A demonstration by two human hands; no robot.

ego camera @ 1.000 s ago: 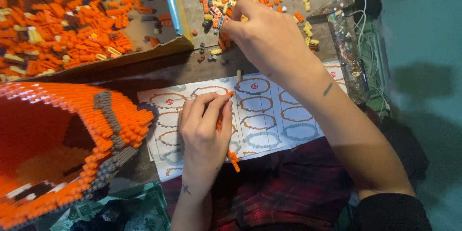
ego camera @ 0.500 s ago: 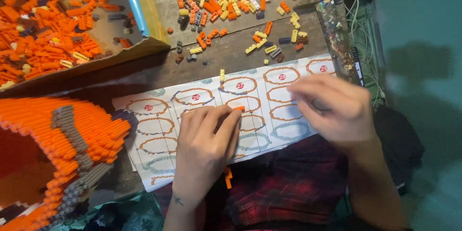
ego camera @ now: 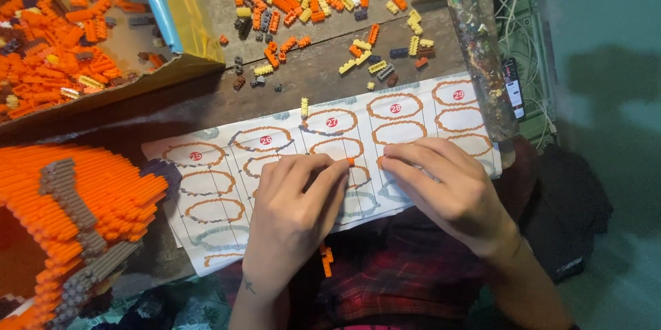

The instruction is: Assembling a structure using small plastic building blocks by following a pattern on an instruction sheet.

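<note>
A white paper sheet [ego camera: 289,165] lies flat across a dark wooden table, its near edge hanging over toward the person's lap. It is printed with rows of orange and grey oval rings, some with small red discs inside. Both hands rest on it, palms down. A tiny orange brick [ego camera: 350,161] sits on the sheet at the left hand's [ego camera: 292,216] fingertips. The right hand's [ego camera: 447,189] fingertips press the paper just beside it.
</note>
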